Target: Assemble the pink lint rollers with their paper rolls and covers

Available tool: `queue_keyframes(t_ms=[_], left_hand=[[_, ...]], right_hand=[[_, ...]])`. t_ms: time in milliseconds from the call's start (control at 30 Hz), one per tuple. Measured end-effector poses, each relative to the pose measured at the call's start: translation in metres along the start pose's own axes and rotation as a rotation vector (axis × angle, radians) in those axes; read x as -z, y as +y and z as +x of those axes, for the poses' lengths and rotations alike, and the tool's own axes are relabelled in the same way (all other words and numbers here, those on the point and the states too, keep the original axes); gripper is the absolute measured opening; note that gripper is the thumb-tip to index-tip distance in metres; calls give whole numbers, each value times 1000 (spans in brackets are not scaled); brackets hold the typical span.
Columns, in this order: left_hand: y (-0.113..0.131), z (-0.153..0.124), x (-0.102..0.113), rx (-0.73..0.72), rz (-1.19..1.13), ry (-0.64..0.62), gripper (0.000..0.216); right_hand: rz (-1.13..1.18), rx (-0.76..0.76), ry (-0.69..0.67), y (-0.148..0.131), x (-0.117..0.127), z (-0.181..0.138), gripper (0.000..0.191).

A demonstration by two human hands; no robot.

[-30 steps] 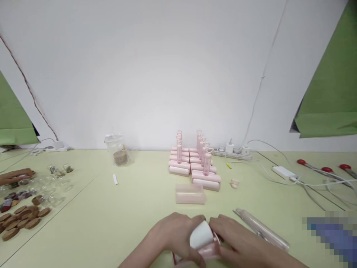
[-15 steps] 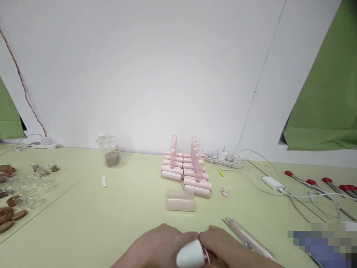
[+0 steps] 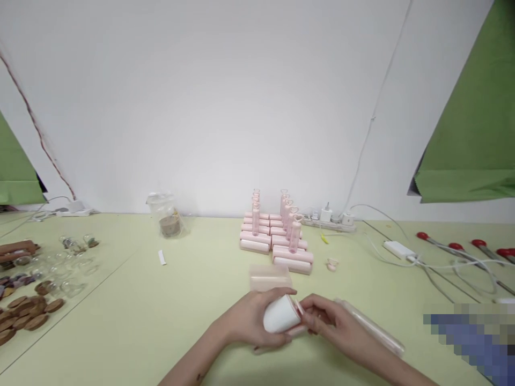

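My left hand (image 3: 253,320) is wrapped around a lint roller with a white roll (image 3: 281,314) and pink parts at its right end. The fingers of my right hand (image 3: 328,320) pinch that pink end; exactly which piece they grip is partly hidden. Just behind my left hand lies a translucent pale pink cover (image 3: 270,276). To the right of my right hand rests a long clear pinkish tube (image 3: 374,327), partly behind the forearm. Beyond them stand two rows of pink lint rollers (image 3: 293,260) with upright looped handles (image 3: 295,236).
A small pink looped piece (image 3: 332,264) sits right of the rows. Farther right are a white adapter (image 3: 398,250), cables and red-tipped rods (image 3: 456,247). At left are wooden discs (image 3: 30,311) and glass pieces (image 3: 72,287). A plastic container (image 3: 167,217) stands by the wall.
Both hands have risen from the bottom edge with the lint roller, farther out over the table. The view has shifted slightly, showing more of the left side.
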State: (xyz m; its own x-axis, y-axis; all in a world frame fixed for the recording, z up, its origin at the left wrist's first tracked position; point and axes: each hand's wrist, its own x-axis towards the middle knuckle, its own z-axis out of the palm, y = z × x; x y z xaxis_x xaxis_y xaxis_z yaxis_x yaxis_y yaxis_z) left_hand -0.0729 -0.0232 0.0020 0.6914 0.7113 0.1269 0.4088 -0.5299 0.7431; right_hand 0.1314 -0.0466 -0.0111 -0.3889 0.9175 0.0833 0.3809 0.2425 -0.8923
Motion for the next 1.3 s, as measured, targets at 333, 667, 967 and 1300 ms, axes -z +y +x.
queue_keyframes(t_ms=[333,667,967,1300], left_hand=[[7,4,-21,-38,-399,350,68],[-59,19,9,86,-344,487,119],[-72,-1,-1,118,-369,233,105],[-66,-9,-9,82,-250,182,76]], right_hand=[[307,57,118,-8,-16,10,41],[-229,265,178,-37,25,72,35],[-523,345,-205,-30,5,83,26],[-422,257,55,-8,8,55,34]])
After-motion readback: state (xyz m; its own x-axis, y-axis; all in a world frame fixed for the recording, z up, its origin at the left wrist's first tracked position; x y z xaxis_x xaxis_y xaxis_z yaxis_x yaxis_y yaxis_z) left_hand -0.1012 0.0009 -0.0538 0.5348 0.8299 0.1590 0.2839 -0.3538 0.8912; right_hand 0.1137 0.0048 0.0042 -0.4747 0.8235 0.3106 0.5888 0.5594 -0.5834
